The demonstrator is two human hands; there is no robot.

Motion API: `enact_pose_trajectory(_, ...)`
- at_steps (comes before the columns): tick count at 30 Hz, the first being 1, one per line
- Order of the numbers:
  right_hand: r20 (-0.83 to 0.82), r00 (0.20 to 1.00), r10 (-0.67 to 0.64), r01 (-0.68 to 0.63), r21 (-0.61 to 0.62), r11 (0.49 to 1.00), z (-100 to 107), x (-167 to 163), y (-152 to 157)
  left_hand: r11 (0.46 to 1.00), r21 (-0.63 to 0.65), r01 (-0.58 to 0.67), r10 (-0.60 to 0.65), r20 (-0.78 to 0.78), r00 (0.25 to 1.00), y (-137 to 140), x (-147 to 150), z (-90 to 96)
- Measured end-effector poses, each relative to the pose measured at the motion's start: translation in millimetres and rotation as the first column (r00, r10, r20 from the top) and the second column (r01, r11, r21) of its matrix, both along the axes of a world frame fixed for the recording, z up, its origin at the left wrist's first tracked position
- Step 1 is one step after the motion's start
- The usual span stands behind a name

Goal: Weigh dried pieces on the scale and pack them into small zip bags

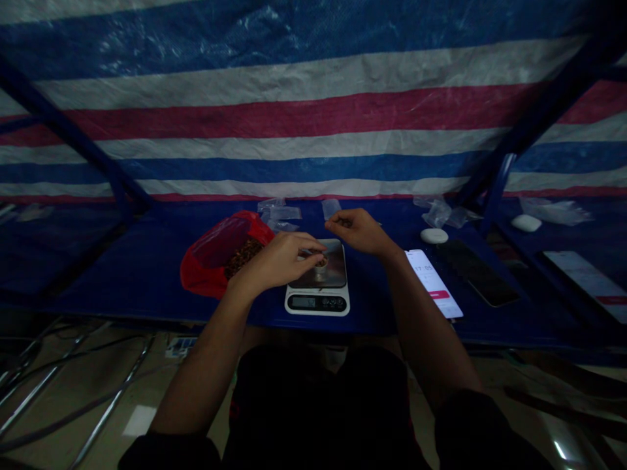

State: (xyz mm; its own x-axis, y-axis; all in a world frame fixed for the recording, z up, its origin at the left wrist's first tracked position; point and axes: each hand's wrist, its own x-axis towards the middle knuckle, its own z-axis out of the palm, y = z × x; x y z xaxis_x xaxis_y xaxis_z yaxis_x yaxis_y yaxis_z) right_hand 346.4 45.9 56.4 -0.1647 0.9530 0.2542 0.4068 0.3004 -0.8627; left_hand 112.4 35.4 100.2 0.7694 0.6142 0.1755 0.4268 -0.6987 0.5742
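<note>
My left hand [289, 258] hovers at a digital scale [317, 303], its thumb and fingers apart. The fingertips are over or against the rim of a small pale cup [321, 266] with brown bits in it; whether they touch it I cannot tell. The cup stands on the scale's metal plate [336, 261]. My right hand [360, 230] is raised just beyond the plate's right side, fingers curled around small brown pieces [345, 223]. Left of the scale, an open red bag [208, 264] holds many brown dried pieces [242, 256], partly hidden behind my left hand.
Clear plastic bags [281, 213] lie behind the scale, and more plastic [438, 212] is at the right. A white oval case [434, 235], a lit phone [431, 284] and a dark phone [487, 281] rest on the blue table [122, 261]. Striped sheeting [304, 111] hangs behind.
</note>
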Motion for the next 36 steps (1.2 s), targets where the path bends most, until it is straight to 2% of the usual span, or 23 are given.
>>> enact_pose_trajectory(3, 0.004, 1.0, -0.001, 0.001, 0.001, 1.0, 0, 0, 0, 0.999, 0.038, 0.013, -0.013, -0.004, 1.0, 1, -1, -1.9)
enact_pose_trajectory(12, 0.01, 1.0, 0.001, -0.001, 0.014, 1.0, -2, 0, 1, 1.0, 0.011, 0.026, -0.026, 0.013, 1.0, 6, -5, -5.1)
enact_pose_trajectory(27, 0.033, 0.999, -0.016, 0.015, 0.025, 1.0, 2, 0, -1, 1.0, -0.013, -0.01, 0.009, -0.069, 0.998, 6, -10, -7.1)
enact_pose_trajectory(36, 0.042, 0.999, -0.02, 0.018, 0.034, 0.999, -2, 1, 2, 1.0, -0.022, 0.013, -0.016, -0.112, 0.994, 9, -8, -12.9)
